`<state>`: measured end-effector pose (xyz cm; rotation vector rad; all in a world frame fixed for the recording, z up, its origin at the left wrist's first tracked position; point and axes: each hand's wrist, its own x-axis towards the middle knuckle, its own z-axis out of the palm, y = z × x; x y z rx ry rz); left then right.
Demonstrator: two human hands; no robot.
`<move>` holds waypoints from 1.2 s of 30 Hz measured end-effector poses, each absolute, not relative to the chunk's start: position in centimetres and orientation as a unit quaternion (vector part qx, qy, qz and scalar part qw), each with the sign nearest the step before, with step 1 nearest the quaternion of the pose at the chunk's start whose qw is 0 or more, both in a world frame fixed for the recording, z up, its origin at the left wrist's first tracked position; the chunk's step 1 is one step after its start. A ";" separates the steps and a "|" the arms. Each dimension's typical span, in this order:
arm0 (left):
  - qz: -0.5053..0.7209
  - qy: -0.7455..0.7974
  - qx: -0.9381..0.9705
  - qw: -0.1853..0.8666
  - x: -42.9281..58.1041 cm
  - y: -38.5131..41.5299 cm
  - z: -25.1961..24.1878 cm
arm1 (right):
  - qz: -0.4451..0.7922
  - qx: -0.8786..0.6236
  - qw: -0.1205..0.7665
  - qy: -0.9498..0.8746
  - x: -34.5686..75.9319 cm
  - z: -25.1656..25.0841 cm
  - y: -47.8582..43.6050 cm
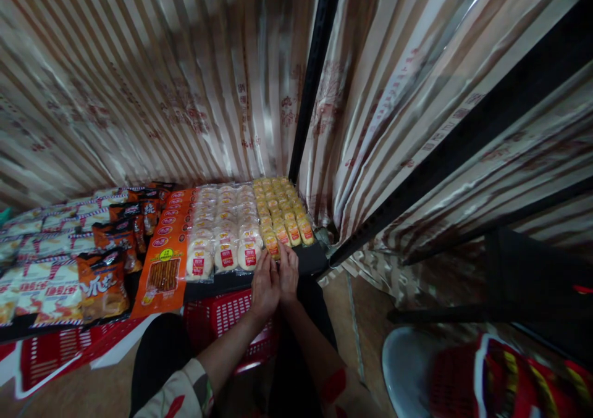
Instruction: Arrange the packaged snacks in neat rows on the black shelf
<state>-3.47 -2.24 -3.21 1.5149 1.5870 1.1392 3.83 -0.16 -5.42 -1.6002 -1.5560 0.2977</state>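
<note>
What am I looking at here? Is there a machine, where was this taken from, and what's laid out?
No machine is at work: these are a person's bare left hand and right hand. The single picture comes from a camera worn on the person's head, looking forward and down.

On a flat black shelf lie, left to right, white plastic bags with striped edges, shiny orange-and-black bags, flat bright-orange packets, round white snacks in clear wrappers and small yellow snacks in clear wrappers.

The hands are side by side, fingertips at the front of the yellow snacks; whether they grip any is unclear. Behind hangs a striped, shiny curtain.
</note>
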 end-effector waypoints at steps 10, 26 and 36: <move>0.422 0.612 0.578 0.337 -3.4 -2.1 -3.1 | 0.148 -0.636 0.455 -0.605 3.8 -6.0 -0.2; 0.406 0.598 0.624 0.296 -5.3 -5.9 0.1 | 0.188 -0.623 0.525 -0.549 2.2 -5.7 -4.6; 0.179 0.661 0.626 0.372 -8.4 -10.9 -4.8 | 0.303 -0.669 0.381 -0.562 -1.4 -12.1 -11.5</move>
